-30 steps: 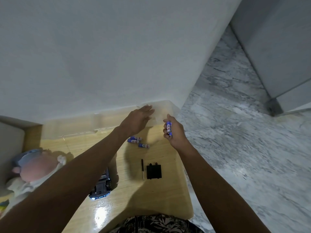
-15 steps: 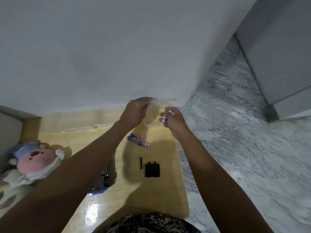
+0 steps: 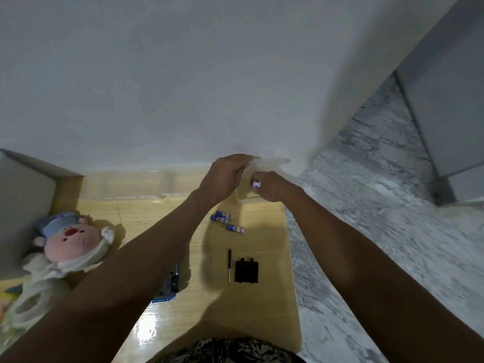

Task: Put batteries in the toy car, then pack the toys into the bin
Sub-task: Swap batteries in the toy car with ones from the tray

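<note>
Battery-loading step: right hand (image 3: 272, 186) pinches a battery (image 3: 256, 185); left hand (image 3: 225, 176), fingers together, touches the clear bin (image 3: 269, 163) at 12 o'clock. Next, presumably: carry it to the toy car (image 3: 169, 286) at 7 o'clock.

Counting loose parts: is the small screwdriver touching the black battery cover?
Apart. The head view shows bare wood between the screwdriver and the battery cover.
</note>
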